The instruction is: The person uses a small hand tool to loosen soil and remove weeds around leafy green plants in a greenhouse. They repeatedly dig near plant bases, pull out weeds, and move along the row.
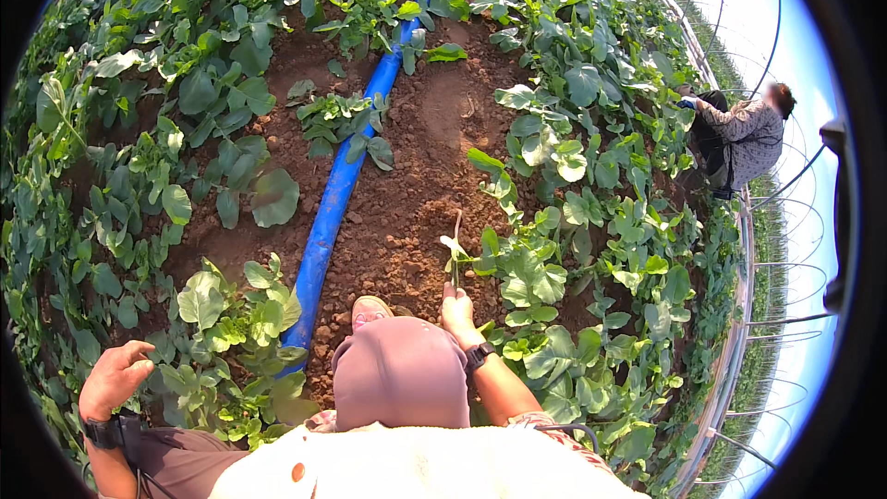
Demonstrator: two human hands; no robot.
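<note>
My right hand (457, 312) is low in the middle, pinching a slender leafy plant (454, 253). Its pale, root-like end points away from me, over loose brown soil (409, 249). Just right of that hand grow broad-leaved green plants (533, 277) that look like radish or a similar leafy crop. My left hand (114, 378) hangs at the lower left, fingers bent and thumb apart, with nothing visible in it. Beside it stands a leafy clump (229, 322).
A flat blue hose (332, 201) runs along the soil, left of my shoe (369, 310) and bent knee (402, 374). Dense plants (229, 83) line the left. Another person (738, 132) crouches at the right, near thin metal hoops (797, 263) and a long rail (741, 305).
</note>
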